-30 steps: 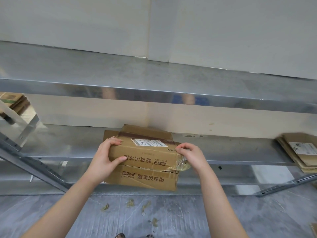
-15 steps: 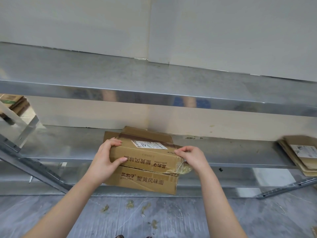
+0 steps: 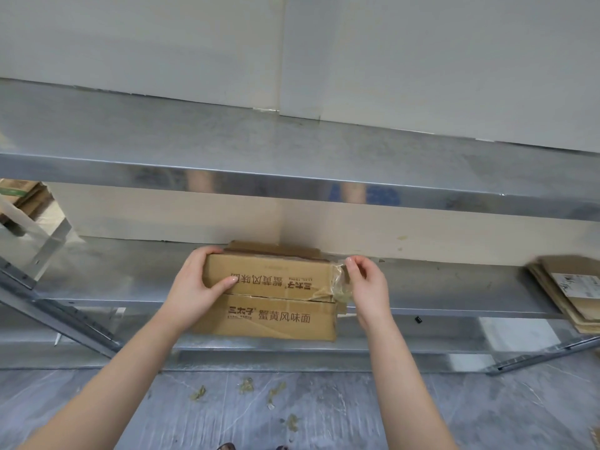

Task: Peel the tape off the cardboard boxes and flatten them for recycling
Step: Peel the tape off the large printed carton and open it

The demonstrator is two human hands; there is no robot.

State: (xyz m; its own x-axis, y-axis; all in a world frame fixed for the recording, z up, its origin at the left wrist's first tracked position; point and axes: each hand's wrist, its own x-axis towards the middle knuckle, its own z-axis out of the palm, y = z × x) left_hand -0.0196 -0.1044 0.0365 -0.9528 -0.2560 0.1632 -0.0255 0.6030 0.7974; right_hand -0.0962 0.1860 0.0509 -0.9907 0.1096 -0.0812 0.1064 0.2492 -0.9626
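Observation:
A brown cardboard box (image 3: 269,300) with black printed characters sits at the front edge of the lower metal shelf (image 3: 454,287), its near faces folded along a crease. My left hand (image 3: 194,287) grips the box's upper left corner, thumb across the front. At the box's right end, clear crumpled tape (image 3: 341,284) hangs partly free. My right hand (image 3: 367,287) pinches the top of that tape between thumb and fingertips.
A stack of flattened cardboard (image 3: 571,293) lies at the right end of the lower shelf. An upper metal shelf (image 3: 292,170) juts out overhead. More cardboard (image 3: 22,199) shows at the far left. Tape scraps (image 3: 246,388) litter the grey floor below.
The box has tipped so its labelled top no longer shows. My right hand moved from the box's top right corner outward, drawing the clear tape away from the end.

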